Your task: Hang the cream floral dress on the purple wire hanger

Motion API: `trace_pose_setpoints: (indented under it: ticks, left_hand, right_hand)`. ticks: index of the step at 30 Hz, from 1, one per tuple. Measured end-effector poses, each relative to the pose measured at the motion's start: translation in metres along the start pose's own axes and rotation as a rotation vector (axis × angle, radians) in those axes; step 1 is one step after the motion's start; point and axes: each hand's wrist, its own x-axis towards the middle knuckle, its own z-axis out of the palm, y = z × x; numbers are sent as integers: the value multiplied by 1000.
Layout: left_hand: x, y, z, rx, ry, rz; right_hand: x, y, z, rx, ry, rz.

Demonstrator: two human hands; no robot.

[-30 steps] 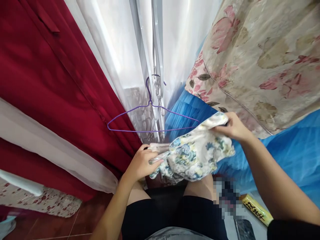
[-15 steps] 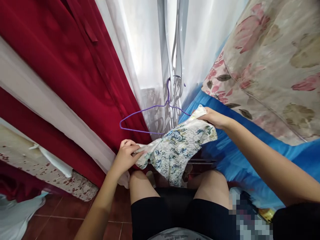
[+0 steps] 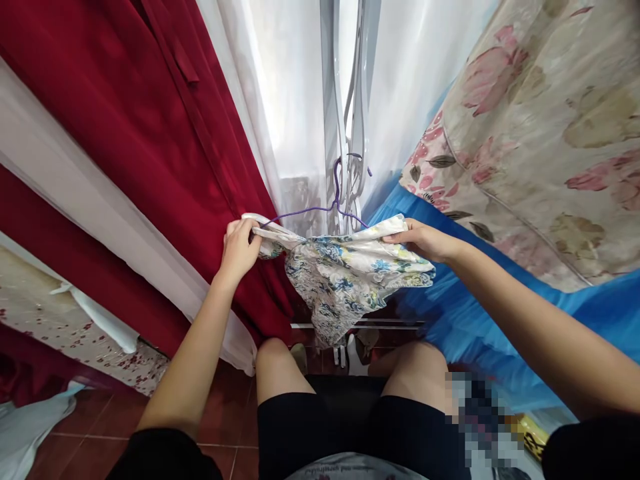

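Note:
A small white garment with a blue, green and yellow floral print point(image 3: 345, 273) spreads between my hands, its lower part hanging down. My left hand point(image 3: 241, 248) pinches its left shoulder edge. At the opposite shoulder, my right hand point(image 3: 420, 239) grips the fabric between thumb and fingers. A thin purple hanger point(image 3: 305, 211) hangs by its hook on a white metal stand point(image 3: 340, 120). Both sloping arms of the hanger run down into the garment at its shoulders, and the bottom bar is hidden behind the cloth.
Red cloth point(image 3: 200, 153) and white cloth point(image 3: 285, 87) hang on the left. Blue tulle point(image 3: 465, 327) and a rose-printed cloth point(image 3: 540, 153) hang on the right. My knees are below, above a tiled floor point(image 3: 120, 427). A horizontal metal bar point(image 3: 385, 326) crosses low behind the garment.
My left hand has risen with the garment's left shoulder, which now covers the hanger's left end. The garment is stretched level. My right hand has stayed almost in place.

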Motion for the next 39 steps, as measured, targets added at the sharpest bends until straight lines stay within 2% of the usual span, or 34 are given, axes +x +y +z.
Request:
trace_pose_setpoints:
  ticks: [3,5,7,8,9,11,14,16,18,21,25,27,28,29,30,33,34,35,36,37,39]
  left_hand:
    - [6,22,-7,-7,89,157]
    - [7,36,-9,-112,39,217]
    - [8,47,-7,-241,-43,227]
    - [8,51,-5,-282,-46,215]
    - [8,53,-3,-302,-11,194]
    - [5,55,3,-302,136,135]
    - [-3,56,10,-291,313,90]
    - [-10,59,13,-265,354,113]
    - [-16,63,13,-223,380,142]
    - [-19,73,8,-183,350,195]
    - [-8,82,-1,-121,310,206]
    - [0,79,-1,-77,303,155]
    - [3,75,1,-79,303,120]
    - [6,71,5,-109,312,79]
    - [7,66,9,-171,333,30]
    - [4,58,25,-507,437,-155]
    - [0,59,29,-661,469,-225]
    - [-4,63,33,-835,481,-292]
    - [-8,70,36,-1026,452,-351]
    - [-13,80,37,-1227,382,-401]
    - [-22,105,39,-1608,148,-461]
  right_hand:
    - [-1,6,-1,73,26,31]
    - [1,10,-2,114,25,73]
    - [3,16,-5,123,25,105]
    - [3,20,-7,119,26,99]
    - [2,24,-10,114,30,70]
    - [-5,37,-14,104,72,-47]
    - [-23,66,-18,25,286,-253]
    - [-37,88,-16,-47,479,-336]
    - [-50,100,-12,-85,614,-389]
    - [-63,88,-3,-53,727,-483]
    - [-67,33,21,99,817,-620]
    - [-70,10,43,70,780,-642]
    - [-73,2,57,4,716,-650]
    - [-77,-3,71,-91,598,-665]
    - [-83,-5,85,-206,410,-689]
    - [-97,0,117,-493,-292,-771]
    - [-98,5,122,-539,-440,-784]
    - [-98,10,122,-564,-493,-789]
    - [-94,17,120,-577,-456,-788]
    - [-89,23,116,-585,-356,-779]
    - [-74,36,102,-605,-89,-736]
